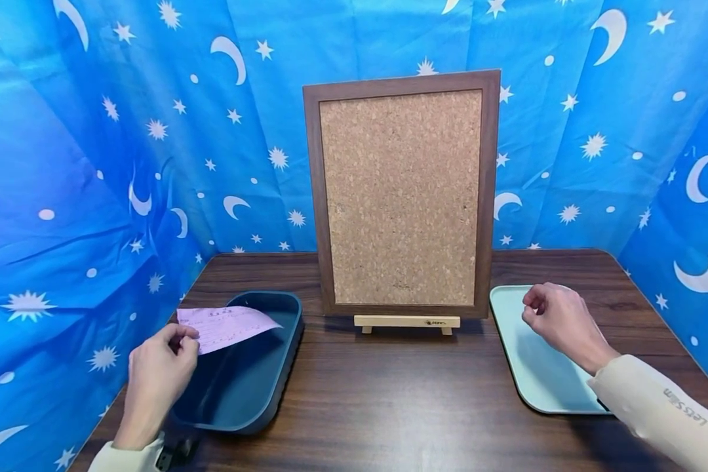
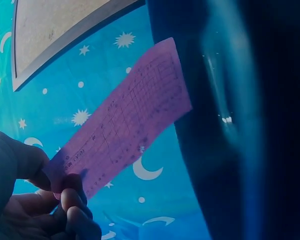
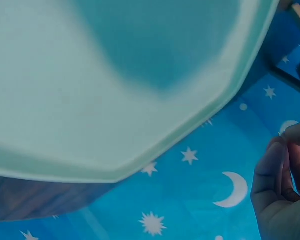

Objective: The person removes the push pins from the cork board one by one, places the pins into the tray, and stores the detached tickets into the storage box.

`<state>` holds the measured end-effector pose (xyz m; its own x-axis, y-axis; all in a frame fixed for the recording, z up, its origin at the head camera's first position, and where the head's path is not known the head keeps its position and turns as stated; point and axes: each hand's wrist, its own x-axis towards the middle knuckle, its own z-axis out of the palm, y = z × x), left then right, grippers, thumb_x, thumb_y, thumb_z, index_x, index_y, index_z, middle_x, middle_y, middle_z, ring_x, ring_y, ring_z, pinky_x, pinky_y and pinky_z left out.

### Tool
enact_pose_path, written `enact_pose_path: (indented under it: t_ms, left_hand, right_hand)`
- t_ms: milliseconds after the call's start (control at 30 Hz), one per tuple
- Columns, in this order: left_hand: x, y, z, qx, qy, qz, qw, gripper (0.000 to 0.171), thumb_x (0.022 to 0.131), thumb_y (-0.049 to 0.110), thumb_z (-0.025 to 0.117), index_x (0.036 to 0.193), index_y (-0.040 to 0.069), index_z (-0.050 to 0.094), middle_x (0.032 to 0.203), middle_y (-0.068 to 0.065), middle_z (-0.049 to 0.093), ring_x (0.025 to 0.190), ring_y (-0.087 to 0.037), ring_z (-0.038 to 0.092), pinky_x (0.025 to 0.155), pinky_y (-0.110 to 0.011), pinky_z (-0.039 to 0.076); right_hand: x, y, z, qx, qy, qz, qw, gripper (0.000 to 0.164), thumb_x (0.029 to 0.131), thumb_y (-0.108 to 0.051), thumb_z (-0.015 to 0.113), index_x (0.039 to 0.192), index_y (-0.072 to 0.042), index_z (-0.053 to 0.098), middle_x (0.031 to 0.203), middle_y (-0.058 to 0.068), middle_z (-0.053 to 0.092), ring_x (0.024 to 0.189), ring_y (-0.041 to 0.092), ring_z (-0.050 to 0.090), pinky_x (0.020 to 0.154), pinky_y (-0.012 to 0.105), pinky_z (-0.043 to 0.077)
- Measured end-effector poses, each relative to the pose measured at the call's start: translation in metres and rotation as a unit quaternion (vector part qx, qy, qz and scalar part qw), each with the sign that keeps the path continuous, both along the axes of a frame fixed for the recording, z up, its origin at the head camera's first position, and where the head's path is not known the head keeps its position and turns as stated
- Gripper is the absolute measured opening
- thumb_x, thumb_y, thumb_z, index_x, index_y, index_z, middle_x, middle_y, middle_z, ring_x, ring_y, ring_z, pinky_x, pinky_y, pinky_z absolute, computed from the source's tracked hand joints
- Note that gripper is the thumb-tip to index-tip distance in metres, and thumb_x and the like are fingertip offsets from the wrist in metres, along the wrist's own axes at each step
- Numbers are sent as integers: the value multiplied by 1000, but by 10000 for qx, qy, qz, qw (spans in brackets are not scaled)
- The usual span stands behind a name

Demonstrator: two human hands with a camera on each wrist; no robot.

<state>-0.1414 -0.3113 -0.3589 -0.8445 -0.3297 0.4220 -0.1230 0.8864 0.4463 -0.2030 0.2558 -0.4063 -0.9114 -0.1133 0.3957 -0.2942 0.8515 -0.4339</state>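
Note:
Over a dark blue bin [image 1: 271, 400], my left hand [image 1: 162, 377] pinches one end of a pink sheet of paper [image 1: 227, 328] between thumb and fingers. Handwriting or printed lines cover the sheet, too small to read; its free end stretches to the right above the bin. In the left wrist view, the pink paper [image 2: 122, 120] hangs from the fingertips. My right hand [image 1: 566, 324] is above a light green tray [image 1: 543, 380], with its thumb and fingertips brought together. Nothing shows plainly between the fingertips [image 3: 285, 140] in the right wrist view; something tiny there could be hidden.
A framed cork board [image 1: 404, 203] leans upright on a small wooden easel [image 1: 407, 322] at the back of the dark wooden table [image 1: 389, 406], between bin and tray. Blue cloth [image 1: 259, 151] with stars and moons hangs behind and at both sides.

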Motion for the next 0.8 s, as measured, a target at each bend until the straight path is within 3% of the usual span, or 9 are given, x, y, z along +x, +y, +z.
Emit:
enact_pose_path:
  t_ms: [100, 233, 400, 500, 667, 800]
  left_hand:
    - [5, 0, -4, -37, -202, -57, 9998, 20, 88, 7, 52, 94, -2, 68, 68, -12, 59, 55, -23, 47, 45, -30, 34]
    - [10, 1, -7, -162, -572, -378, 9975, 25, 86, 5, 48, 97, -3, 69, 63, -9, 56, 49, -19, 40, 42, -31, 28]
    - [13, 3, -10, -414, -954, -827, 9911, 24, 85, 5, 52, 99, -4, 69, 84, -19, 66, 58, -22, 47, 47, -33, 33]
    - [14, 6, -11, -555, -1197, -1027, 9859, 21, 85, 5, 57, 99, -4, 70, 88, -20, 67, 63, -24, 50, 51, -34, 35]
    - [11, 11, -14, -536, -1625, -1143, 9786, 20, 85, 6, 62, 101, -3, 70, 91, -20, 66, 67, -25, 53, 54, -35, 41]
    - [9, 14, -16, -376, -2064, -1133, 9712, 22, 86, 7, 62, 104, -2, 69, 82, -13, 65, 63, -21, 52, 52, -34, 42]
  right_hand:
    - [0, 2, -7, 102, -226, 68, 9997, 7, 73, -2, 69, 74, -6, 64, 67, 0, 57, 60, 17, 50, 56, 34, 43]
    - [0, 6, -15, 231, -537, 105, 9982, 9, 72, -1, 70, 71, -6, 62, 63, -2, 55, 57, 15, 47, 54, 33, 41]
    - [-2, 9, -23, 283, -769, 172, 9965, 12, 70, -1, 70, 69, -7, 60, 61, -3, 52, 55, 14, 45, 53, 32, 38]
    - [-2, 10, -26, 301, -885, 180, 9955, 13, 70, 0, 70, 69, -6, 59, 61, -2, 51, 56, 14, 45, 53, 31, 38]
    - [-1, 10, -31, 293, -957, 179, 9948, 15, 71, 1, 71, 69, -7, 58, 62, -2, 52, 57, 15, 45, 53, 32, 38]
    - [0, 10, -34, 293, -998, 168, 9944, 17, 73, 1, 71, 68, -9, 57, 62, -2, 51, 57, 14, 45, 53, 32, 37]
